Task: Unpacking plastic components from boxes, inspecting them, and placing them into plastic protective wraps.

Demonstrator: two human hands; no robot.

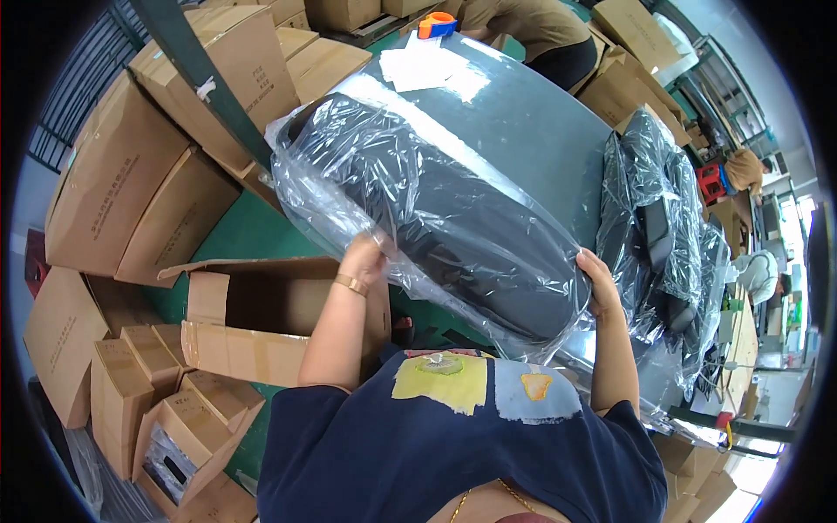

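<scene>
A long, black, rounded piece lies slantwise inside a clear plastic bag, on the near part of a big dark table. The left hand is at the bag's near side, left of the piece's middle; its fingers are curled in tight and have hold of the plastic. The right hand is at the right end of the piece, its fingers bent and touching the bag's edge there; I cannot tell if they pinch it or just press. The bag is shiny and crinkled, and loose plastic bunches up at the far left. On the table's far side are white papers and an orange and blue tape dispenser. To the right are more black pieces in clear plastic. Just left of the person is an open cardboard box on the green floor. Big brown boxes stand farther left, by a dark green post. Another person bends down past the table.
</scene>
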